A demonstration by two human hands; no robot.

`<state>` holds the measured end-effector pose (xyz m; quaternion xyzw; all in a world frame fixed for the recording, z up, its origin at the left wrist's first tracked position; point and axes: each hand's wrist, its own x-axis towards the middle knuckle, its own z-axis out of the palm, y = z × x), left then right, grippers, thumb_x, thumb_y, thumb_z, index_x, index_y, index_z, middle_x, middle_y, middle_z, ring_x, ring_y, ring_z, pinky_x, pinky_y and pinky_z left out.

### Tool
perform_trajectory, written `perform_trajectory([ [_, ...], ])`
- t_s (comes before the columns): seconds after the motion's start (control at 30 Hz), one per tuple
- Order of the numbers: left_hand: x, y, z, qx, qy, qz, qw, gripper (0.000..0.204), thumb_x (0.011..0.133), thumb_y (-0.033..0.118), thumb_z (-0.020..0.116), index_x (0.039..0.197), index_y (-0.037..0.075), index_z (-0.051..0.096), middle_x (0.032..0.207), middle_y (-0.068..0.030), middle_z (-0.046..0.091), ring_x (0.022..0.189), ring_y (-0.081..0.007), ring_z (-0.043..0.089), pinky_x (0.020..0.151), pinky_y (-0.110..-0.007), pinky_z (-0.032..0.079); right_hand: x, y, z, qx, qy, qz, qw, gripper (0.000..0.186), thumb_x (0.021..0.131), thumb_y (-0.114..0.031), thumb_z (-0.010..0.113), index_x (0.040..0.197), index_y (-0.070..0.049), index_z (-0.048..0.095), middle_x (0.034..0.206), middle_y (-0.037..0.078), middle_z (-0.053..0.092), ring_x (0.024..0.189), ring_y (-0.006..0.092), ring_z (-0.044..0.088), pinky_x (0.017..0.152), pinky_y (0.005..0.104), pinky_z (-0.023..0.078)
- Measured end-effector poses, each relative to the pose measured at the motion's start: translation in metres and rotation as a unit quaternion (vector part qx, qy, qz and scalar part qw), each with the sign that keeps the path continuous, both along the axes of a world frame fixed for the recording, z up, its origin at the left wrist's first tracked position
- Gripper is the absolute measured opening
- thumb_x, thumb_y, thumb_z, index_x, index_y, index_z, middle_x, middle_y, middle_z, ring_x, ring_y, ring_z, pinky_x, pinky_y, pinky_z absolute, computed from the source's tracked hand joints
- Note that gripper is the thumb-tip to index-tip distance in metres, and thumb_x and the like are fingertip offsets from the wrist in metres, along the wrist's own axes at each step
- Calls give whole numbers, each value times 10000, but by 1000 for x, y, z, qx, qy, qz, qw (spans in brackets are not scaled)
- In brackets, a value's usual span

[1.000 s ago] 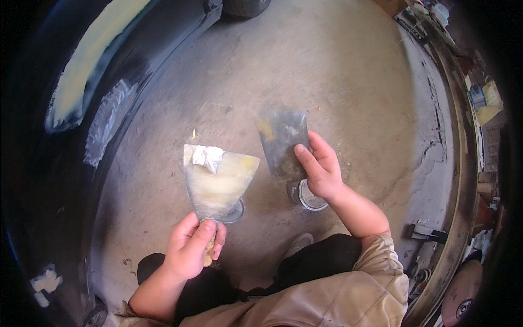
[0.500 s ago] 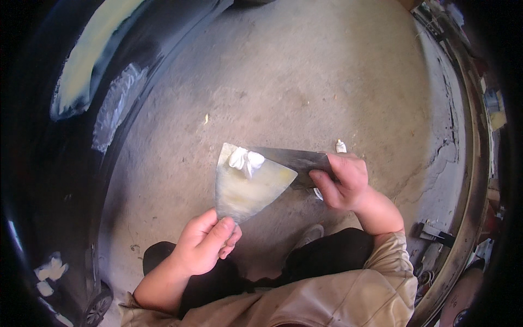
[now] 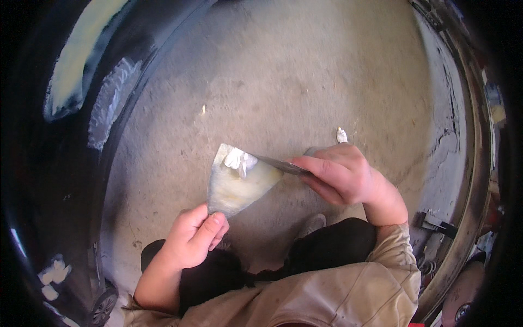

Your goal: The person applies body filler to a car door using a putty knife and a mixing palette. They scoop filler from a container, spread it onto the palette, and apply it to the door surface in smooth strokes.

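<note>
My left hand (image 3: 199, 235) pinches the narrow end of a wide triangular putty knife (image 3: 237, 188), its pale, smeared face turned up. A lump of white putty (image 3: 239, 161) sits near the blade's far left corner. My right hand (image 3: 340, 174) grips a dark flat spreader blade (image 3: 280, 164) between thumb and fingers. That blade is tilted nearly edge-on, and its tip reaches the putty from the right. The spreader's far end, behind my right fingers, is mostly hidden.
At left stands a dark glossy car panel (image 3: 60, 180) with a pale yellow filler patch (image 3: 81, 54), a scuffed grey patch (image 3: 113, 103) and white dabs (image 3: 54, 278). A small white tube (image 3: 341, 135) lies on the concrete floor (image 3: 261, 71). A long rail (image 3: 479, 163) curves along the right.
My right hand has turned the spreader from flat to nearly edge-on and brought it against the putty. The putty knife has shifted slightly left.
</note>
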<state>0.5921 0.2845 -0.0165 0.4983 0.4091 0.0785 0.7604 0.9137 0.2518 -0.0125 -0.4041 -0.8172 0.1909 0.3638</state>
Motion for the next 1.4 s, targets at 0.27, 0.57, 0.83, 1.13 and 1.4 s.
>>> perform_trajectory([
  [0.27,-3,3,12,25,-42,-22,999,242,1037,244,485,1011,9,534,750,-31,524,586,-77,452,515,-225,397,-17,-5,-11,-77,-71,142,984,356,843,-79,617,1192,-12,619,735,124,641,626,274,647,519,386,516],
  [0.57,0,-1,20,-50,-117,126,984,379,1035,343,473,1182,-5,494,767,-78,530,578,-106,483,512,-228,415,-18,-7,-45,-145,96,-177,969,316,901,-81,644,1189,-27,526,654,143,598,545,289,623,493,360,481],
  [0.83,9,-7,16,-128,-91,77,985,303,1033,284,493,1185,23,504,798,-63,533,599,-98,473,528,-213,400,-19,-19,-18,-67,173,-149,971,315,874,10,664,1171,26,561,780,100,650,642,180,662,570,275,499],
  [1.13,6,-12,9,-92,-89,54,990,310,1038,298,482,1170,19,505,802,-64,536,601,-94,467,528,-222,405,-3,-11,-16,25,91,-30,995,430,772,71,672,1197,19,634,836,142,705,594,249,669,539,334,538],
  [1.4,0,-5,12,-92,-181,147,968,356,1035,339,476,1195,21,472,792,-110,522,587,-141,494,507,-251,414,-7,-2,-37,-39,76,-67,994,245,894,-5,618,1137,-20,642,725,116,661,559,224,632,522,334,521],
])
